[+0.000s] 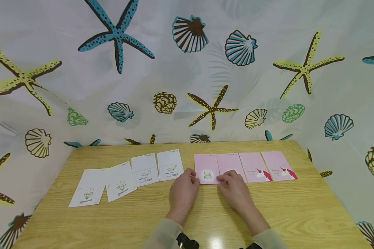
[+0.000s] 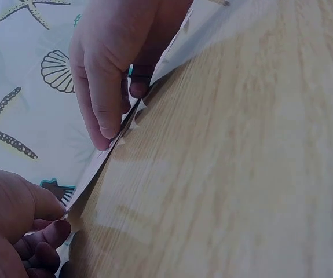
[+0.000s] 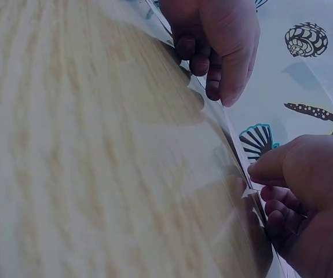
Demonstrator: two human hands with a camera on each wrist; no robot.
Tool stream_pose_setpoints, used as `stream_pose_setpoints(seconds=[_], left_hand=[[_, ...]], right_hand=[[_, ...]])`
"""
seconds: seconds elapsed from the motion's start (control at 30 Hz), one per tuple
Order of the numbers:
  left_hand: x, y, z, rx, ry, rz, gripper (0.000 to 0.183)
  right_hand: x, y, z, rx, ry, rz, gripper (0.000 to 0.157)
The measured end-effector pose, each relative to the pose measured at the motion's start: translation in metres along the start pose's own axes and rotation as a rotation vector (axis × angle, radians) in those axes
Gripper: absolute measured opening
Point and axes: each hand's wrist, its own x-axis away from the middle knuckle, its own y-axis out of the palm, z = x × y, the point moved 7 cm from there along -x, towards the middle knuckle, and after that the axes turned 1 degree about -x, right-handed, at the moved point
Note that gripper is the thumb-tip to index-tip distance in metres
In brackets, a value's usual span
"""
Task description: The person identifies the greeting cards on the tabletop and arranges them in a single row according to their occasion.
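My left hand (image 1: 184, 192) pinches the lower left corner of a pink card (image 1: 204, 164) with gold "Smile More" lettering in a white circle. At its lower right corner my right hand (image 1: 236, 190) pinches it between thumb and fingers. The card lies almost flat, its near edge slightly off the wood in the right wrist view. Beside it is a second pink card (image 1: 229, 162), its lower part covered by my right hand. Further right lie two pink unicorn cards (image 1: 252, 164), edges close together.
Two white wing cards (image 1: 169, 164) lie left of my left hand, and two white diamond cards (image 1: 88, 183) beyond them, tilted and overlapping at the top. All rest on a wooden table (image 1: 112, 224). A cloth (image 1: 162, 69) printed with shells and starfish hangs behind and at the sides.
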Motion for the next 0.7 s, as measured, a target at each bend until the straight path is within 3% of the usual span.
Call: stream_pose_setpoints(seconds=[0.47, 0.7], left_hand=[[0.0001, 0.0049, 0.0049, -0.125, 0.112, 0.030, 0.011], [-0.0001, 0.0075, 0.0034, -0.151, 0.112, 0.022, 0.012]], right_hand=[[-0.0004, 0.0002, -0.0033, 0.022, -0.017, -0.004, 0.016], [-0.0002, 0.0016, -0.0016, 0.019, -0.010, -0.004, 0.018]])
